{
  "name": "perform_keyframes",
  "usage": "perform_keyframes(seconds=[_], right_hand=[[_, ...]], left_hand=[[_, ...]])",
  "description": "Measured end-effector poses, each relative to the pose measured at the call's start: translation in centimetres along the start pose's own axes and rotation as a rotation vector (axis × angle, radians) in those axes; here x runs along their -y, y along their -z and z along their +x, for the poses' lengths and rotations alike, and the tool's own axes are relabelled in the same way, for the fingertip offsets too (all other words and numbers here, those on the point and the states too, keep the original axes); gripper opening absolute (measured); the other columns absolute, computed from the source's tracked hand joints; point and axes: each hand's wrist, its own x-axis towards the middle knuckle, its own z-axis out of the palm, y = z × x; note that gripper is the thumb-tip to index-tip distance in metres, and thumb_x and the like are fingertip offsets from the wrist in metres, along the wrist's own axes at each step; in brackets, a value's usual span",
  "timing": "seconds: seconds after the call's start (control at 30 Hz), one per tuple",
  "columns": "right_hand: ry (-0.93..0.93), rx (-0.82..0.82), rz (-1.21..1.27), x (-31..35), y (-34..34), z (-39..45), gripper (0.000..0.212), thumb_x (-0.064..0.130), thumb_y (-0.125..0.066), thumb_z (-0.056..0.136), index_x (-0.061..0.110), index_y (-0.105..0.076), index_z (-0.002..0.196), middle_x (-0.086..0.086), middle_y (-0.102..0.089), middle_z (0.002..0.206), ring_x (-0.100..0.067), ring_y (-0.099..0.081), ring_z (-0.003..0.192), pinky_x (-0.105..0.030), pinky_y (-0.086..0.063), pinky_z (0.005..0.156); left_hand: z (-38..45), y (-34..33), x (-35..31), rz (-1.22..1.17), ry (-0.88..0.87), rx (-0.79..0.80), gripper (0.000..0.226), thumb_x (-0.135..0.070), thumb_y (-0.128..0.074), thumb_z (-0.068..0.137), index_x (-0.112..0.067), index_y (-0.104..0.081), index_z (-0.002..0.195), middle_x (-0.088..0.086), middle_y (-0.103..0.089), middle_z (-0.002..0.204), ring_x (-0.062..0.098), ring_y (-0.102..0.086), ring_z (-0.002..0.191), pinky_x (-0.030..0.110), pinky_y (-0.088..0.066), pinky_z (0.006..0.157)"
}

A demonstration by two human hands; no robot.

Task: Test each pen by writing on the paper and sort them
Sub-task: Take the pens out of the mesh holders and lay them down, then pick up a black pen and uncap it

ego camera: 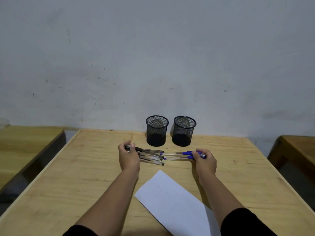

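My left hand is closed over the capped ends of several black pens, which fan out to the right on the wooden table. Opposite it, my right hand grips the blue-capped ends of two blue pens, whose tips point left toward the black ones. A white sheet of paper lies slanted on the table between my forearms, nearer to me than the pens. Two black mesh pen cups, the left cup and the right cup, stand side by side just behind the pens, both with nothing visible inside.
A scuffed grey wall rises right behind the cups. Other wooden tables stand at the far left and far right, each separated from mine by a gap.
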Motion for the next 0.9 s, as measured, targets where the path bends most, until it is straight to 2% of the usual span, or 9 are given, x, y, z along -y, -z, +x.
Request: perform_keyframes(seconds=[0.07, 0.2, 0.33, 0.4, 0.5, 0.57, 0.67, 0.8, 0.9], right_hand=[[0.099, 0.024, -0.183, -0.1, 0.5, 0.1, 0.01, 0.013, -0.065, 0.086, 0.012, -0.063, 0.096, -0.007, -0.063, 0.099, -0.02, -0.056, 0.088, -0.026, -0.044, 0.074], [0.252, 0.121, -0.456, 0.1, 0.8, 0.2, 0.012, 0.015, -0.065, 0.086, 0.01, -0.066, 0.097, -0.006, -0.066, 0.097, -0.015, -0.053, 0.084, -0.016, -0.037, 0.061], [0.342, 0.161, -0.614, 0.3, 0.3, -0.3, 0.021, 0.015, -0.063, 0.087, 0.008, -0.066, 0.107, -0.007, -0.065, 0.111, -0.016, -0.055, 0.092, -0.02, -0.038, 0.077], [0.457, 0.144, -0.681, 0.5, -0.2, -1.0, 0.025, 0.015, -0.062, 0.088, 0.008, -0.065, 0.112, -0.008, -0.062, 0.116, -0.019, -0.057, 0.101, -0.019, -0.038, 0.081], [0.613, 0.271, -0.715, 0.7, -1.6, -2.3, 0.021, 0.017, -0.065, 0.086, 0.011, -0.068, 0.105, -0.005, -0.063, 0.108, -0.017, -0.057, 0.097, -0.019, -0.039, 0.081], [0.641, 0.418, -0.745, 0.8, -2.7, -3.5, 0.017, 0.019, -0.066, 0.083, 0.012, -0.071, 0.097, -0.003, -0.064, 0.099, -0.015, -0.057, 0.09, -0.018, -0.04, 0.076], [0.65, 0.583, -0.804, 0.8, -4.0, -5.1, 0.014, 0.02, -0.068, 0.081, 0.012, -0.073, 0.091, 0.0, -0.063, 0.09, -0.013, -0.053, 0.084, -0.014, -0.037, 0.065], [0.625, 0.597, -0.911, 0.1, -5.1, -6.0, 0.018, 0.022, -0.064, 0.086, 0.012, -0.073, 0.098, -0.003, -0.062, 0.098, -0.013, -0.05, 0.088, -0.022, -0.04, 0.072], [0.617, 0.582, -0.91, 0.4, -5.3, -6.2, 0.013, 0.021, -0.065, 0.086, 0.012, -0.073, 0.091, -0.001, -0.058, 0.092, -0.012, -0.049, 0.084, -0.019, -0.038, 0.064]], left_hand=[[0.5, 0.7, 0.8, 0.164, -0.039, 0.048, 0.023, -0.022, -0.055, 0.091, -0.016, -0.055, 0.113, 0.009, -0.058, 0.117, 0.026, -0.055, 0.099, 0.03, -0.04, 0.081], [0.8, 1.7, 0.8, 0.433, -0.221, 0.201, 0.027, -0.023, -0.06, 0.088, -0.013, -0.057, 0.112, 0.015, -0.046, 0.126, 0.027, -0.052, 0.109, 0.024, -0.035, 0.088], [0.8, 2.8, 0.7, 0.591, -0.321, 0.303, 0.028, -0.027, -0.058, 0.089, -0.013, -0.059, 0.113, 0.017, -0.032, 0.143, 0.024, -0.034, 0.133, 0.027, -0.031, 0.105], [0.9, 3.7, 1.0, 0.641, -0.369, 0.314, 0.026, -0.027, -0.059, 0.088, -0.014, -0.061, 0.111, 0.016, -0.03, 0.146, 0.023, -0.026, 0.139, 0.026, -0.029, 0.106], [0.8, 5.3, 1.4, 0.664, -0.508, 0.338, 0.02, -0.023, -0.064, 0.085, -0.014, -0.066, 0.103, 0.011, -0.044, 0.133, 0.02, -0.042, 0.126, 0.018, -0.031, 0.096], [0.8, 6.3, 1.7, 0.674, -0.561, 0.36, 0.018, -0.022, -0.067, 0.083, -0.012, -0.068, 0.098, 0.007, -0.051, 0.121, 0.016, -0.049, 0.112, 0.017, -0.033, 0.09], [0.9, 7.4, 2.0, 0.742, -0.601, 0.399, 0.022, -0.022, -0.068, 0.082, -0.016, -0.068, 0.103, 0.005, -0.058, 0.113, 0.019, -0.051, 0.108, 0.02, -0.035, 0.088], [0.9, 7.7, 2.1, 0.804, -0.611, 0.408, 0.022, -0.018, -0.063, 0.086, -0.017, -0.066, 0.107, 0.007, -0.061, 0.109, 0.022, -0.051, 0.107, 0.023, -0.036, 0.086], [0.5, 7.6, 2.1, 0.811, -0.609, 0.395, 0.019, -0.015, -0.059, 0.088, -0.016, -0.066, 0.106, 0.008, -0.059, 0.108, 0.021, -0.051, 0.103, 0.024, -0.037, 0.084]])
